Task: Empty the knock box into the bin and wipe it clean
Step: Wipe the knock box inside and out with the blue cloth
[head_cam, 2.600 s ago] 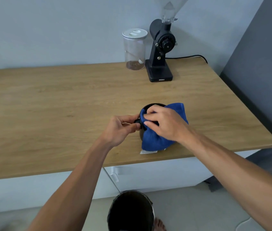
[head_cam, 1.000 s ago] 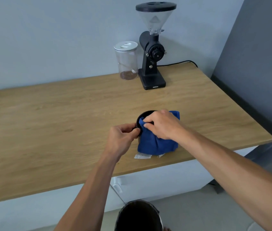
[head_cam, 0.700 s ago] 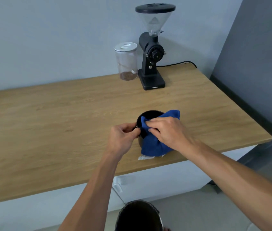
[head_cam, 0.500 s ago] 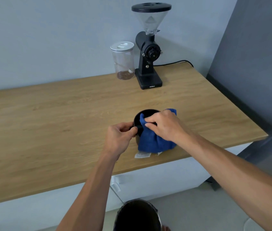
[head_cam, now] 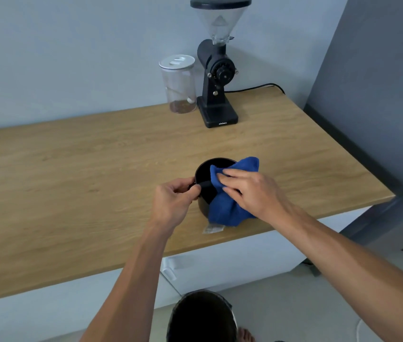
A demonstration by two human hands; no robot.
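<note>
Both forearms reach forward over the near edge of the table. The left hand curls in a clenched grip on the end of the bar of the black knock box, which stands upright near the table's front edge. The right hand, fingers extended, presses the blue cloth over the box's rim. The white lettering on the grinder base is too small to read. The bin stands on the floor below.

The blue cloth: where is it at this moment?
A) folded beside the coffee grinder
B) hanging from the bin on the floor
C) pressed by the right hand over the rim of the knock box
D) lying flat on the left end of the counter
C: the right hand presses the blue cloth over the rim of the black knock box, while the left hand steadies it.
</note>
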